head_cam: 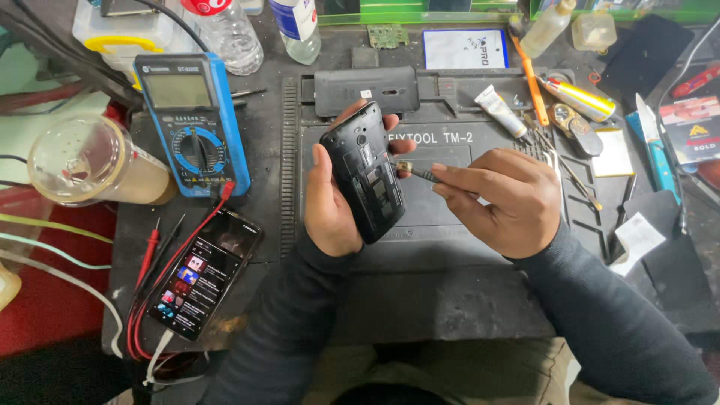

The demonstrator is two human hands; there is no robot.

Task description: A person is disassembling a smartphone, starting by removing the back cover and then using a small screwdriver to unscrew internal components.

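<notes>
Black and backless, an opened smartphone (365, 174) is standing clamped in the left hand (330, 199) at mat centre while the right hand (499, 199), at three o'clock, is pinching a screwdriver (417, 172) whose tip, slipping, could gouge exposed circuitry.

The phone (365, 171) with its back off is black, and so is the loose back cover (366, 90) lying on the dark grey mat (442, 247). The meter (191, 120) is blue with a grey screen and red and black wires (154, 281). The tube (501, 110) is white, the cup (94, 161) is see-through and the sleeves (607, 315) are dark
</notes>
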